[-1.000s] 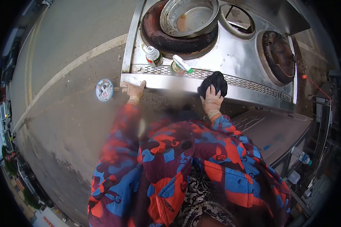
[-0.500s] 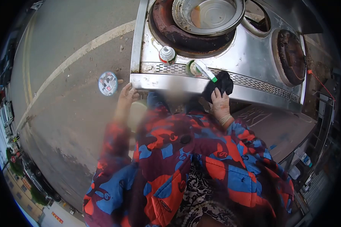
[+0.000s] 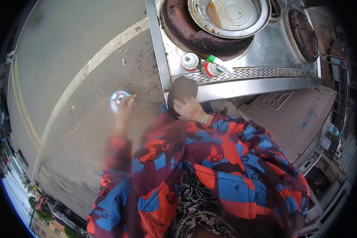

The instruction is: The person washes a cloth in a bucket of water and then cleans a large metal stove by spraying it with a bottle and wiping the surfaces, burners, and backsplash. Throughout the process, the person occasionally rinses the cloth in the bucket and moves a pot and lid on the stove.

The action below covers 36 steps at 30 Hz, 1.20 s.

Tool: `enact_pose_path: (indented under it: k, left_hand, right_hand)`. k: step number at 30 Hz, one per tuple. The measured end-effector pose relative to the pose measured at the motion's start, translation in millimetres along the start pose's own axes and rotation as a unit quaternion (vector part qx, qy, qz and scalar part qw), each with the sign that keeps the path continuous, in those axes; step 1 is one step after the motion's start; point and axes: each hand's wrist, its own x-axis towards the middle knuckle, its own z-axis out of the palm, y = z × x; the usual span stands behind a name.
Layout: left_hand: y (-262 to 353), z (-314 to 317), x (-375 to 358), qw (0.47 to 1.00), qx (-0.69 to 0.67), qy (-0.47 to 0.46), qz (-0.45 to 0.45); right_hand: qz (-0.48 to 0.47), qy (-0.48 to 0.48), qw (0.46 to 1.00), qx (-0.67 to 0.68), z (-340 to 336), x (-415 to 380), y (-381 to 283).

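Observation:
A black cloth (image 3: 182,90) is bunched against the front left corner of the steel stove (image 3: 261,86). My right hand (image 3: 190,109), in a pale, thin glove, presses and holds this cloth with its fingers. Further left, my left hand (image 3: 125,106) overlaps the edge of a round, light-blue disc with a cartoon animal print (image 3: 117,99). A short brown piece (image 3: 133,96) sticks out beside that disc, by my fingertips. Blur hides whether my left fingers grip anything. Near the cloth stand a white-capped can (image 3: 190,62) and a spray bottle with a green and white trigger (image 3: 213,67).
A large metal pan (image 3: 236,31) rests on a rusty burner ring (image 3: 178,27). Another rusty round burner cover (image 3: 302,35) lies at the right. A brown board (image 3: 293,115) is below the stove's right side. Road pavement (image 3: 75,43) extends left.
My right hand has carried the black cloth left, from beside the spray bottle to the stove's corner. My left hand has left the stove's edge for the round disc. The view has shifted.

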Motion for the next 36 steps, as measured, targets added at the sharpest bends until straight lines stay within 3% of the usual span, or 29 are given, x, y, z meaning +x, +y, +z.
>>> enact_pose_path:
  k: [2,4,6,8,12,19,22,23,24,26,32,34,36]
  left_hand:
    - [5.5,7.3,13.4,1.0,0.023,-0.008,0.005]
    - [7.1,29.8,28.7,0.984,0.069,-0.031,0.159]
    - [58.4,66.2,21.2,0.981,0.13,-0.065,0.127]
    - [82.8,97.6,23.1,0.951,0.175,-0.074,0.243]
    - [133.8,146.2,29.1,0.923,0.22,-0.13,0.288]
    - [169.0,195.4,28.0,0.868,0.216,-0.055,0.444]
    - [173.0,195.7,36.5,0.853,0.264,-0.078,0.444]
    - [177.8,198.8,32.1,0.898,0.195,-0.103,0.381]
    - [179.3,195.6,34.7,0.894,0.2,-0.11,0.386]
    - [183.7,189.3,39.2,0.832,0.269,-0.116,0.471]
    - [195.4,145.4,57.3,0.873,0.189,-0.197,0.405]
    - [200.3,117.2,63.8,0.892,0.096,-0.246,0.368]
    - [214.5,90.9,66.0,0.879,0.149,-0.257,0.374]
  right_hand:
    - [-0.002,0.005,1.0,0.02,-13.3,12.5,-3.5]
    - [-0.018,-0.001,0.999,0.035,-20.9,13.6,2.6]
    - [-0.034,-0.009,0.998,0.053,-26.1,6.3,9.4]
    - [-0.08,-0.001,0.992,0.095,-31.7,-5.2,18.7]
    - [-0.044,0.01,0.98,0.195,-45.3,-28.5,36.4]
    - [0.049,0.123,0.961,0.243,-42.7,-75.2,57.7]
    - [0.078,0.155,0.965,0.197,-34.8,-75.8,51.8]
    - [0.087,0.13,0.969,0.191,-38.6,-73.7,49.5]
    - [0.097,0.104,0.972,0.185,-40.8,-70.3,47.8]
    - [0.122,0.115,0.969,0.182,-33.8,-66.5,45.0]
    - [0.235,0.138,0.945,0.181,-28.6,-48.5,18.9]
    - [0.336,0.165,0.918,0.133,-28.5,-30.2,0.2]
    - [0.365,0.153,0.912,0.108,-33.3,-10.7,-17.9]
